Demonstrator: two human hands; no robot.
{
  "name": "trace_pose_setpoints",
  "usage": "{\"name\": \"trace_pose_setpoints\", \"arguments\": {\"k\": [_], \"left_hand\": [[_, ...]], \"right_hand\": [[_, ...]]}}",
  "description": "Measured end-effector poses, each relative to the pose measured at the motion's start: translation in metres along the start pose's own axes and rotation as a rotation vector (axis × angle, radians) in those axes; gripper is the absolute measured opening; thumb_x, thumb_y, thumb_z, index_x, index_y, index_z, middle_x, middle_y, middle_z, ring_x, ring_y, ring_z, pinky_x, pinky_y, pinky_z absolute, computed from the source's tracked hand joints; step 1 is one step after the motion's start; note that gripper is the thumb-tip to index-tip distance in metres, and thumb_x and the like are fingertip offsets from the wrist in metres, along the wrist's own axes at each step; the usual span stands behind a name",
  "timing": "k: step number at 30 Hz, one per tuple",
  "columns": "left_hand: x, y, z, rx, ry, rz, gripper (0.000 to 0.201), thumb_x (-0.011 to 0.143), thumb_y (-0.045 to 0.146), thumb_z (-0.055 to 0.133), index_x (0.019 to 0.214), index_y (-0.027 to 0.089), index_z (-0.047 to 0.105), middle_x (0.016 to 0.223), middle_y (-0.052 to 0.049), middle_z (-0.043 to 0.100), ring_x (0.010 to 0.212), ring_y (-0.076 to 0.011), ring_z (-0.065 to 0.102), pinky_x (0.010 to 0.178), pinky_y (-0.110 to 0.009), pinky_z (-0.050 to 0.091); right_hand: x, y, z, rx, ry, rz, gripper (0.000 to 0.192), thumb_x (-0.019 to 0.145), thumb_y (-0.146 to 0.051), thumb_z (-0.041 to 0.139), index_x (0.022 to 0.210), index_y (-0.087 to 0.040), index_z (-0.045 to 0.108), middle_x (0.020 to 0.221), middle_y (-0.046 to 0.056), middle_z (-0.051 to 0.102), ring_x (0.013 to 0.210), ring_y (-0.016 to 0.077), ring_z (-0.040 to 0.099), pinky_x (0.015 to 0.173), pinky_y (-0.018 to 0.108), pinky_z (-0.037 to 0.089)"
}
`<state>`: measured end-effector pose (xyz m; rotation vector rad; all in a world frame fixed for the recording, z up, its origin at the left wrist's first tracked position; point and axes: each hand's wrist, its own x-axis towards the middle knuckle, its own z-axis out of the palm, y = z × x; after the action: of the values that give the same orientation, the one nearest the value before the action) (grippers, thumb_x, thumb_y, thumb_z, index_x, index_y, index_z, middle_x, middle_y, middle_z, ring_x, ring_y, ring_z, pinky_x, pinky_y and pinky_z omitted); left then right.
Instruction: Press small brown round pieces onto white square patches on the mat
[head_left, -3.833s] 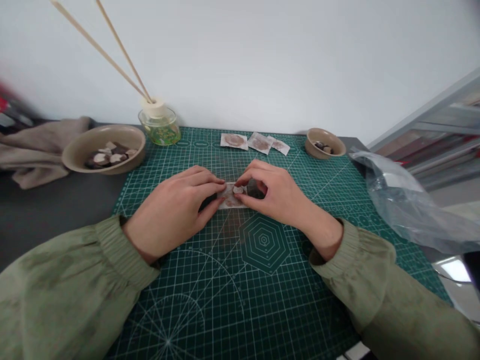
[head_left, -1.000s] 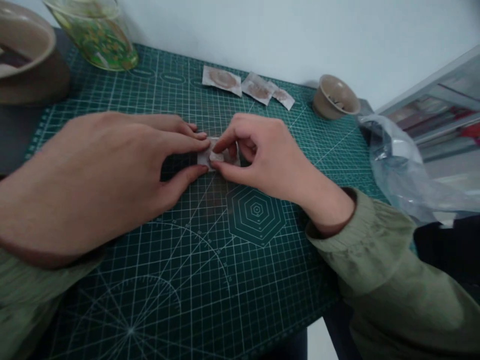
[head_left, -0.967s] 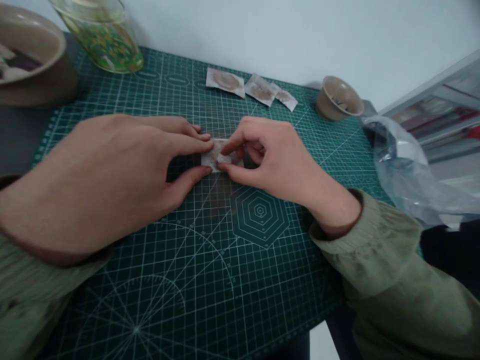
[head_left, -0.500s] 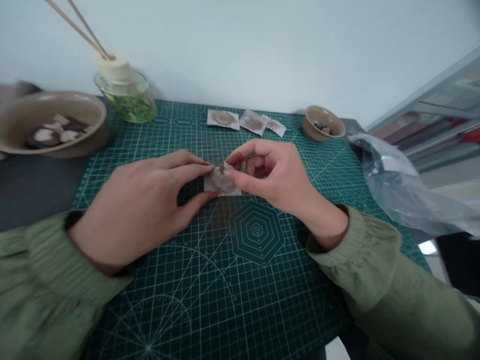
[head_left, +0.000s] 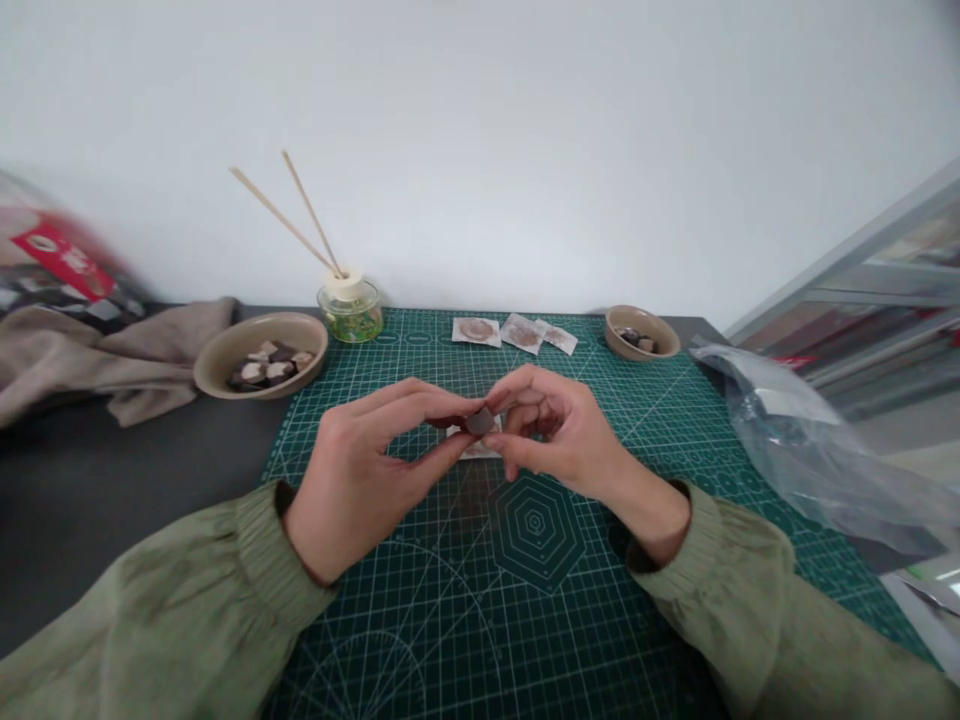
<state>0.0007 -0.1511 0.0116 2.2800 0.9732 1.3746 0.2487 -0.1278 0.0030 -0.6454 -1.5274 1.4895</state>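
Note:
A small dark brown piece (head_left: 480, 422), roughly wedge-shaped, is pinched at the middle of the mat; its kind is unclear. My left hand (head_left: 386, 450) has thumb and fingers closed on its left side. From the right, the index finger and thumb of my right hand (head_left: 551, 425) close on the same piece, the other fingers curled. Just below and behind the fingertips lies a white rectangular packet (head_left: 480, 452) with brown marks, partly hidden by the hands.
Three similar packets (head_left: 476, 331) lie at the mat's back edge. Bowls of dark and pale pieces stand left (head_left: 311, 375) and right (head_left: 667, 348). A reed diffuser (head_left: 354, 312), a brown cloth (head_left: 150, 360) and a clear plastic bag (head_left: 795, 430) surround the green cutting mat (head_left: 420, 620).
The view has tilted up and shifted left. Both hands were at the packet's top edge; now a dark brown piece shows between their fingertips, above the packet.

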Motion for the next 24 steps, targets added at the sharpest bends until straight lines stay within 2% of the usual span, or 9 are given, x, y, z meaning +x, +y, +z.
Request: {"name": "trace_pose_setpoints", "arguments": {"k": [5,11,17,24], "left_hand": [[-0.0001,0.0015,0.0003,-0.010,0.023,-0.001,0.015,0.108,0.022,0.088,0.121,0.029,0.088,0.107,0.002,0.093,0.089,-0.0164,0.089,0.085,-0.025,0.075],[-0.0014,-0.0002,-0.0001,-0.001,0.039,-0.016,0.012,0.107,0.023,0.088,0.117,0.030,0.089,0.103,0.003,0.093,0.085,-0.0178,0.089,0.082,-0.027,0.077],[-0.0019,-0.0008,-0.0011,0.004,0.035,-0.021,0.012,0.109,0.029,0.089,0.120,0.032,0.090,0.104,0.002,0.094,0.086,-0.0194,0.090,0.081,-0.030,0.078],[-0.0013,0.0006,-0.0002,0.002,0.037,-0.007,0.011,0.109,0.030,0.089,0.120,0.033,0.088,0.105,0.003,0.094,0.086,-0.0178,0.090,0.082,-0.027,0.077]], "right_hand": [[-0.0010,0.0006,0.0006,0.013,0.011,0.019,0.046,0.082,-0.025,0.116,0.112,-0.023,0.082,0.086,-0.002,0.087,0.054,0.0138,0.079,0.049,0.020,0.063],[-0.0013,-0.0019,0.0007,0.030,0.028,0.003,0.052,0.078,-0.022,0.117,0.118,-0.026,0.085,0.103,0.002,0.092,0.055,0.0137,0.080,0.046,0.021,0.063],[-0.0002,-0.0041,0.0026,0.007,0.029,0.028,0.046,0.079,-0.026,0.118,0.112,-0.024,0.085,0.084,-0.002,0.086,0.051,0.0143,0.075,0.049,0.024,0.068],[-0.0010,-0.0023,0.0016,0.044,0.023,0.007,0.045,0.080,-0.023,0.116,0.114,-0.024,0.085,0.097,0.002,0.093,0.053,0.0143,0.079,0.046,0.022,0.063]]}}
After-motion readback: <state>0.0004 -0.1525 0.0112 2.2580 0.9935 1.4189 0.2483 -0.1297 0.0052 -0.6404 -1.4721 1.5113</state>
